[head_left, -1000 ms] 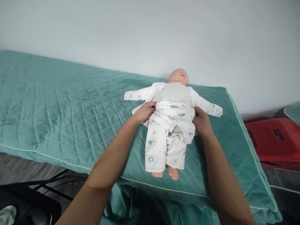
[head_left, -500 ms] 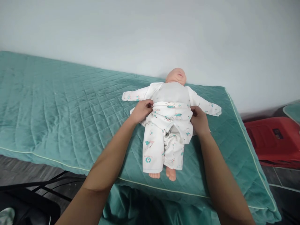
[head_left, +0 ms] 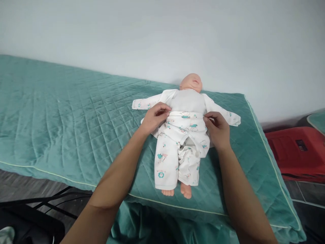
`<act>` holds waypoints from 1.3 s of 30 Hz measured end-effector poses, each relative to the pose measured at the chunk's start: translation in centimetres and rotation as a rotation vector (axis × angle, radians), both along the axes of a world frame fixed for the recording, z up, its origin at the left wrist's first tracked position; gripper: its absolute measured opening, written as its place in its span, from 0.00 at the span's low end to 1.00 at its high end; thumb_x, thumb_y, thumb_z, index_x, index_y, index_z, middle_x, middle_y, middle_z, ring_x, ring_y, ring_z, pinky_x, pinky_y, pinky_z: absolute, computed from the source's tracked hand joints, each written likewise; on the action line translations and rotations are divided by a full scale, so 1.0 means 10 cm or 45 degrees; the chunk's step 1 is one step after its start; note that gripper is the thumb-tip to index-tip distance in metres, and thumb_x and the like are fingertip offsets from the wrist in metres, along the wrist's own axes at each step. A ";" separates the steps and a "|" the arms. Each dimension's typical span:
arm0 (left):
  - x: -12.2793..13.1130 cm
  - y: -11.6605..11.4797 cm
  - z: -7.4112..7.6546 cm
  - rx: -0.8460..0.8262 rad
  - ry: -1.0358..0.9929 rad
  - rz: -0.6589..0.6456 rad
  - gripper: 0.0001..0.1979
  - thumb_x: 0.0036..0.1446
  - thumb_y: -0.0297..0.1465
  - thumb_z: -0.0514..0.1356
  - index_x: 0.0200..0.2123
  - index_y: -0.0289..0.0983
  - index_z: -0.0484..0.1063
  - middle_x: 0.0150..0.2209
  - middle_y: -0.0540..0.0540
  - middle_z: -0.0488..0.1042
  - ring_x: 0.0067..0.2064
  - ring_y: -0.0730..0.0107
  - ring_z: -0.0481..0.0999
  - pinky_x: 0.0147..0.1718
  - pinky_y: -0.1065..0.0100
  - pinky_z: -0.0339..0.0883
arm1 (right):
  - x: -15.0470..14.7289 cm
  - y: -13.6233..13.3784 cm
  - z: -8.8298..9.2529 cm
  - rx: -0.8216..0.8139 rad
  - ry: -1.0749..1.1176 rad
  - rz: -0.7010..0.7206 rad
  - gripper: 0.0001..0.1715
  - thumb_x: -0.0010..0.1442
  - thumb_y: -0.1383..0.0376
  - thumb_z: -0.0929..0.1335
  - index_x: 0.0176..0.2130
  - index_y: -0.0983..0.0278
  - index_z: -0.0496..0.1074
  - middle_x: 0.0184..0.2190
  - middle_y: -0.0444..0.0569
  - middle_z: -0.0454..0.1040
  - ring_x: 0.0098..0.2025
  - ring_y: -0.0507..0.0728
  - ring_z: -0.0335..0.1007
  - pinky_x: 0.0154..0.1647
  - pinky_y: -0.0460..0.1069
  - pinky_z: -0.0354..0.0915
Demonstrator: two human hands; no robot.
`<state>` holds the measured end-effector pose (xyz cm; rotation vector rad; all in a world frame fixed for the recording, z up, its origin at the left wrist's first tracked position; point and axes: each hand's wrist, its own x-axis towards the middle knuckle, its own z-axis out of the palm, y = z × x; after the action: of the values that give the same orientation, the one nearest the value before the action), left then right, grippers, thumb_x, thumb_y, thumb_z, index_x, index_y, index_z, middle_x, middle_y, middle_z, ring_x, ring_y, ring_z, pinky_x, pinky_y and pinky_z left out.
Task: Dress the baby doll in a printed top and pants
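Observation:
A baby doll (head_left: 191, 82) lies on its back with its head toward the wall. It wears a white long-sleeved top (head_left: 186, 101) with printed sleeves spread to both sides. White printed baby pants (head_left: 166, 159) cover its legs and belly, and both bare feet stick out of the cuffs. At the left end of the waistband is my left hand (head_left: 156, 117), thumb and fingers closed on the fabric edge. My right hand (head_left: 218, 130) pinches the waistband on the opposite side, its fingertips partly hidden.
Under the doll is a green quilted bed cover (head_left: 83, 128) with pale piping, lying against a white wall (head_left: 142, 37). A red plastic object (head_left: 294, 152) stands on the floor beyond the right edge. Black metal legs (head_left: 56, 198) show at lower left.
Both hands have shifted slightly inward along the waistband, the left one also a little up. The doll stays in the same place.

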<state>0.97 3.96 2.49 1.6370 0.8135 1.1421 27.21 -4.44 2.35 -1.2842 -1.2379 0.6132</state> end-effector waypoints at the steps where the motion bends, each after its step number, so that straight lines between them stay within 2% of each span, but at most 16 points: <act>1: 0.00 0.00 0.00 0.007 0.005 -0.036 0.09 0.55 0.34 0.66 0.39 0.38 0.76 0.42 0.47 0.73 0.44 0.67 0.72 0.46 0.68 0.65 | 0.01 0.01 0.00 -0.021 -0.002 0.023 0.08 0.58 0.59 0.74 0.39 0.56 0.74 0.40 0.46 0.74 0.43 0.57 0.70 0.50 0.54 0.67; 7: 0.00 0.01 -0.02 0.067 0.068 -0.171 0.14 0.55 0.40 0.68 0.41 0.39 0.76 0.46 0.44 0.70 0.48 0.64 0.70 0.50 0.65 0.64 | 0.09 0.05 0.00 -0.160 0.008 0.189 0.12 0.57 0.56 0.74 0.40 0.56 0.72 0.38 0.45 0.72 0.40 0.57 0.69 0.44 0.52 0.67; 15: 0.00 0.02 0.00 0.095 0.150 -0.227 0.16 0.55 0.44 0.67 0.33 0.38 0.70 0.42 0.45 0.68 0.43 0.65 0.67 0.45 0.66 0.63 | 0.14 0.08 0.04 -0.213 -0.113 0.284 0.16 0.56 0.53 0.74 0.36 0.57 0.66 0.36 0.44 0.67 0.34 0.54 0.60 0.35 0.49 0.62; 19: 0.01 0.02 0.01 0.168 0.183 -0.225 0.15 0.57 0.45 0.65 0.34 0.39 0.71 0.42 0.45 0.68 0.43 0.64 0.67 0.44 0.65 0.62 | 0.17 0.10 0.04 -0.070 -0.297 0.344 0.16 0.59 0.52 0.72 0.34 0.58 0.65 0.37 0.45 0.65 0.39 0.56 0.62 0.43 0.52 0.63; 21: 0.01 0.00 0.01 0.219 0.211 -0.205 0.13 0.61 0.43 0.62 0.34 0.39 0.69 0.39 0.46 0.68 0.41 0.65 0.67 0.44 0.66 0.61 | 0.15 0.09 0.04 0.054 -0.388 0.326 0.15 0.61 0.53 0.71 0.33 0.58 0.65 0.39 0.46 0.66 0.44 0.58 0.64 0.49 0.53 0.63; 23: 0.03 0.01 0.02 0.221 0.276 -0.136 0.12 0.64 0.41 0.59 0.35 0.39 0.66 0.36 0.48 0.68 0.37 0.67 0.65 0.40 0.67 0.59 | 0.12 0.09 0.05 0.101 -0.450 0.284 0.15 0.63 0.53 0.69 0.32 0.58 0.65 0.40 0.47 0.68 0.44 0.58 0.66 0.50 0.54 0.63; 26: 0.11 0.09 0.05 0.191 0.386 0.025 0.10 0.66 0.39 0.57 0.36 0.40 0.63 0.32 0.51 0.66 0.33 0.69 0.63 0.37 0.67 0.55 | 0.05 0.11 0.07 -0.012 -0.528 0.139 0.16 0.66 0.51 0.67 0.32 0.58 0.66 0.31 0.44 0.68 0.34 0.55 0.63 0.40 0.52 0.63; 29: 0.22 0.28 0.06 0.146 0.360 0.102 0.11 0.65 0.39 0.58 0.35 0.40 0.62 0.30 0.52 0.64 0.34 0.68 0.63 0.37 0.68 0.54 | 0.00 0.23 0.08 -0.065 -0.581 -0.049 0.19 0.66 0.48 0.66 0.31 0.58 0.64 0.22 0.41 0.60 0.28 0.54 0.55 0.32 0.50 0.57; 31: 0.29 0.41 0.03 0.076 0.280 0.099 0.12 0.65 0.39 0.59 0.34 0.40 0.62 0.30 0.52 0.63 0.35 0.68 0.62 0.37 0.68 0.54 | -0.01 0.35 0.08 -0.070 -0.543 -0.106 0.21 0.64 0.47 0.66 0.29 0.58 0.62 0.21 0.40 0.58 0.27 0.53 0.52 0.31 0.50 0.54; 34: 0.34 0.52 -0.05 -0.078 0.133 0.042 0.13 0.64 0.40 0.60 0.33 0.39 0.63 0.29 0.52 0.61 0.32 0.70 0.61 0.34 0.69 0.54 | 0.00 0.50 0.03 -0.170 -0.338 -0.078 0.23 0.62 0.44 0.68 0.29 0.57 0.63 0.21 0.40 0.57 0.26 0.53 0.50 0.30 0.50 0.52; 37: 0.32 0.49 -0.11 -0.223 -0.001 0.013 0.12 0.63 0.40 0.61 0.34 0.39 0.67 0.27 0.53 0.61 0.30 0.72 0.60 0.31 0.70 0.54 | 0.02 0.55 -0.04 -0.256 -0.049 -0.012 0.23 0.58 0.43 0.70 0.30 0.57 0.65 0.22 0.41 0.59 0.25 0.53 0.51 0.28 0.50 0.53; 39: 0.29 0.44 -0.12 -0.320 -0.089 0.014 0.11 0.61 0.39 0.63 0.34 0.38 0.70 0.28 0.53 0.64 0.30 0.73 0.62 0.31 0.70 0.56 | 0.01 0.54 -0.07 -0.262 0.125 0.027 0.23 0.56 0.43 0.71 0.30 0.57 0.64 0.24 0.41 0.60 0.27 0.54 0.54 0.29 0.50 0.56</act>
<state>3.91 8.34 1.25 1.3797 0.8837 1.0533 27.36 1.00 1.66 -1.3950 -1.1307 0.8263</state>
